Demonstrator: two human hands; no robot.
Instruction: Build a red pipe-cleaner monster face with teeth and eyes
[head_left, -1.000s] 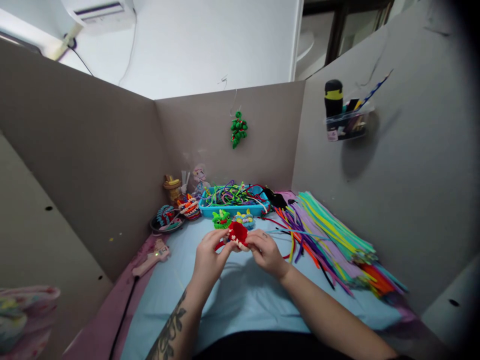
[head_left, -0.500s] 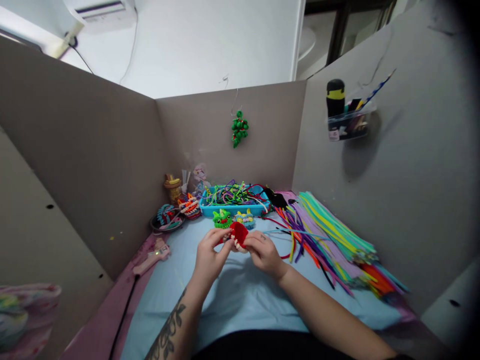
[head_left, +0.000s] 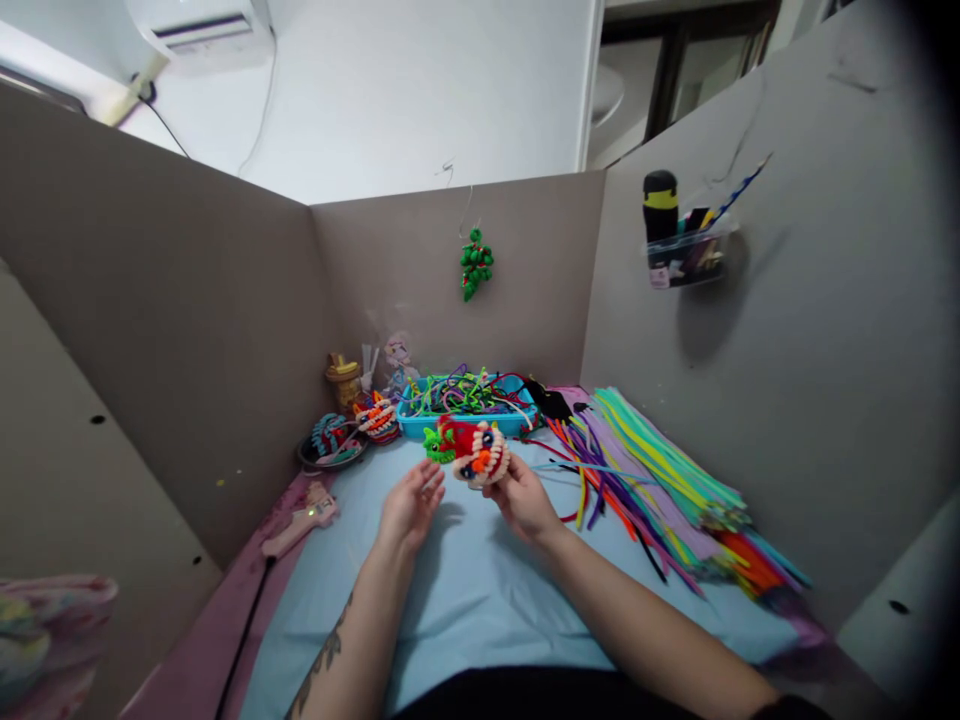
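Grey panels (head_left: 544,290) border blue sheeting (head_left: 495,600) below a red figure (head_left: 484,455).

The red-and-cream figure (head_left: 491,455) hides some fingertips of the right hand (head_left: 525,500) and covers part of the green figure (head_left: 436,447) just beyond the hands. Farther beyond, tangled stems (head_left: 465,393) hide the floor of the blue tray (head_left: 424,427). Left of the left hand (head_left: 411,505), a black cord (head_left: 247,630) runs out at the bottom edge; farther left, a patterned cloth (head_left: 71,620) is cut off. Above and right of the right hand, the wall bin (head_left: 686,262) holds bits too small to tell.
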